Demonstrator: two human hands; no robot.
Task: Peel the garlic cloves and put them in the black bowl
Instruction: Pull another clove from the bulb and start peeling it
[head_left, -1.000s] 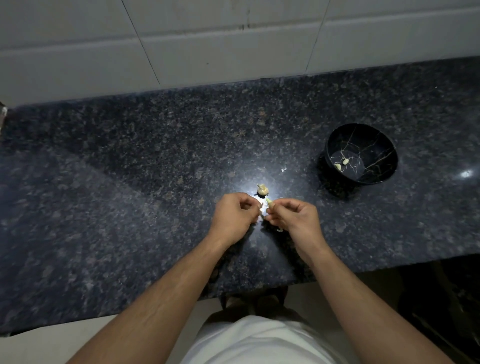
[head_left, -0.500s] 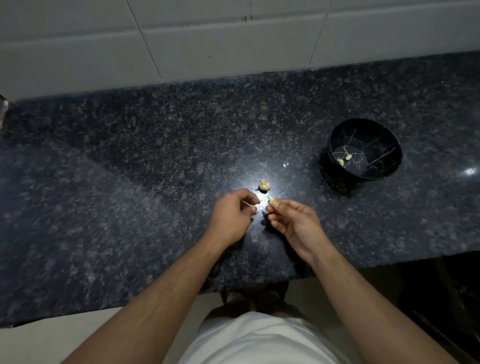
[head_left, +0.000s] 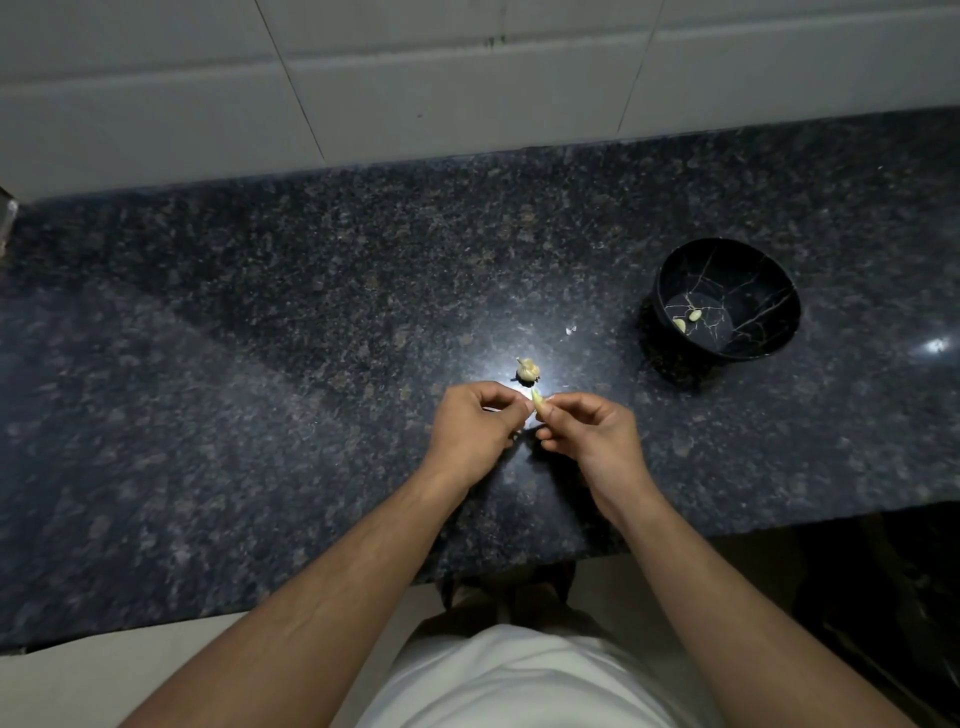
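View: head cam, looking down at a dark speckled stone bench w/ a pale tiled wall behind.
Left hand: over the bench near its front edge, fingers curled; thumb and forefinger tips meet at the garlic clove, prob. pinching its skin, though the contact is too small to make out for sure.
Right hand: just beside the left hand, fingertips nearly touching it; thumb and forefinger clamp the clove from the right side, other fingers curled under.
Garlic clove: pale yellow-green, held between the two hands above the bench, pointed end up; only the upper part shows, the rest hidden by fingers.
Garlic bulb: small remnant w/ stem, resting on the bench just beyond the hands, inside a bright glare spot.
Skin scrap: tiny whitish fleck on the bench, between bulb and bowl.
Black bowl: on the bench, well to the right of the hands and further back; dark w/ thin pale vein lines, seen tilted toward the cam.
Peeled cloves: two small pale pieces on the bowl's floor, close together, near its left side.
Person: two bare forearms reach in from the bottom; white garment at lower centre.
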